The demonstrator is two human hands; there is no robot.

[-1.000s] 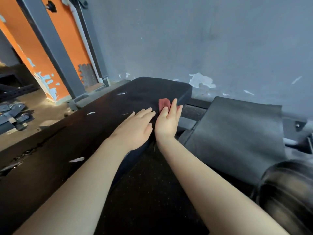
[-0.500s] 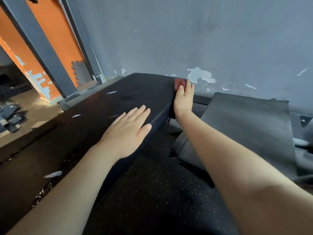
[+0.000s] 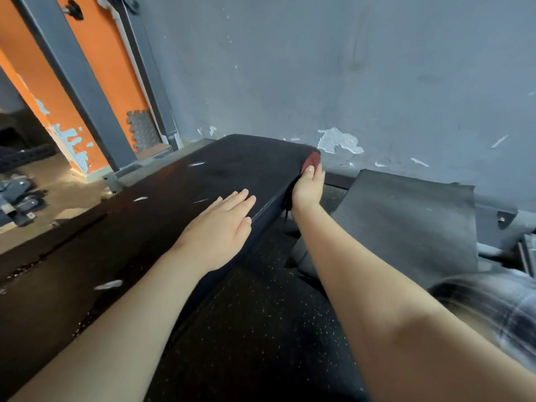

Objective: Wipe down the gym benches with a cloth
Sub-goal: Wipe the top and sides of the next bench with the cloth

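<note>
Long black padded surface (image 3: 203,195) runs out to the grey wall (image 3: 377,82), white flecks on top. My guess at the risk: the rag slides off that rounded far corner, since little of it looks pinned. Left hand (image 3: 216,227) lies flat on top, fingers straight, holding nothing. Right hand (image 3: 308,188) has its grip curled over the small red cloth (image 3: 312,160), pressing it on the far right edge.
</note>
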